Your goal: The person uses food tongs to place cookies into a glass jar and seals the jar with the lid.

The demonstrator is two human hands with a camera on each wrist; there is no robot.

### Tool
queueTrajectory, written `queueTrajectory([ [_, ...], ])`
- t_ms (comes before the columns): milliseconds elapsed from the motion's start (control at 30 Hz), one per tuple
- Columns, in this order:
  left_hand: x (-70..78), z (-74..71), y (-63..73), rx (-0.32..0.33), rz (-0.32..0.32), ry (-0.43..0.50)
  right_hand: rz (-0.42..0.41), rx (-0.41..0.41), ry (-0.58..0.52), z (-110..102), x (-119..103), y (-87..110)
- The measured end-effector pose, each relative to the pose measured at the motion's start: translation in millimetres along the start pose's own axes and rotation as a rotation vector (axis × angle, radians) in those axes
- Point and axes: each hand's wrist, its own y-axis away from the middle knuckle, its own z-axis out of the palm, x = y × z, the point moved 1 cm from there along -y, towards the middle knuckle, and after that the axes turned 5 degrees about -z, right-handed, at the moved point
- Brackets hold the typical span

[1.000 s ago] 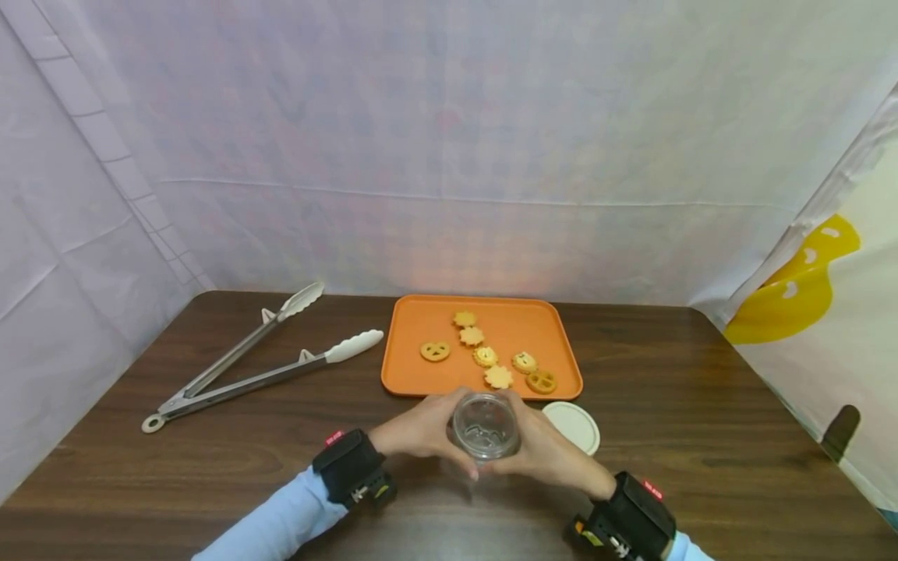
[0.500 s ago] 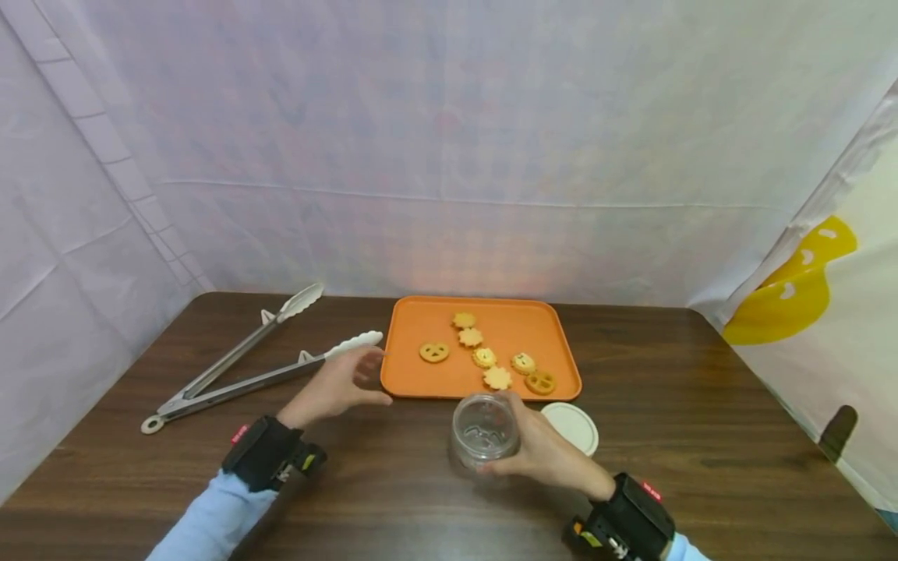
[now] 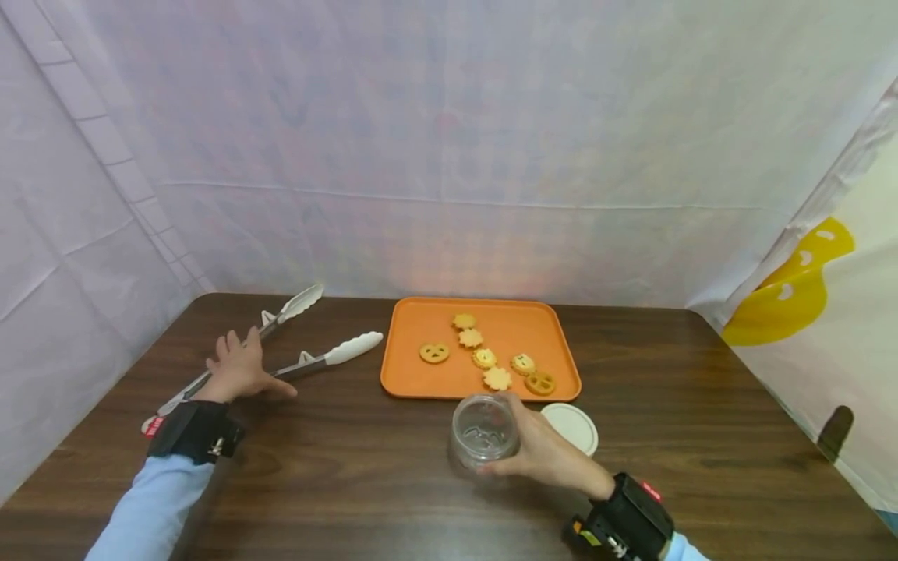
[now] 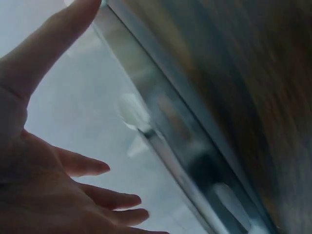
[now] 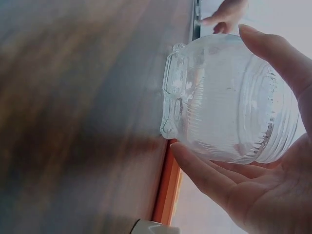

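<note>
My left hand (image 3: 241, 368) is spread with fingers apart over the long metal tongs (image 3: 354, 348), which lie splayed on the table with white tips pointing away. In the left wrist view the fingers (image 4: 112, 197) and thumb stand apart beside the blurred metal arm of the tongs (image 4: 180, 119), gripping nothing. My right hand (image 3: 543, 452) holds a clear, lidless jar (image 3: 484, 428) from its right side, upright just in front of the tray. Thumb and fingers curve round opposite sides of the jar (image 5: 219, 97) in the right wrist view; nothing shows inside it.
An orange tray (image 3: 410, 382) behind the jar carries several cookies, some flower-shaped, some pretzel-like (image 3: 434, 354). A round white lid (image 3: 571, 427) lies right of the jar, near the right wrist. A pale cloth (image 3: 449, 156) hangs behind the brown wooden table (image 3: 365, 499).
My left hand has let go of the jar and moved left to above the tongs, its fingers spreading. My right hand and the jar have stayed in place.
</note>
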Motion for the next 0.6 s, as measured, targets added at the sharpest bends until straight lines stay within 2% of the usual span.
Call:
queueTrajectory([
  [200, -11.9, 1.1, -5.6, -0.113, -0.083, -0.069, 0.008, -0.021, -0.009, 0, -2, 0.1],
  [400, -16.2, 0.2, -11.6, -0.156, -0.156, -0.055, 0.008, -0.022, -0.011, 1, -2, 0.1],
  [467, -18.9, -1.5, -13.6, -0.161, -0.164, -0.045, 0.009, -0.022, -0.017, 1, -2, 0.1],
  [600, -26.6, -4.6, -17.3, -0.161, -0.124, -0.059, 0.013, -0.025, -0.021, 0, -2, 0.1],
])
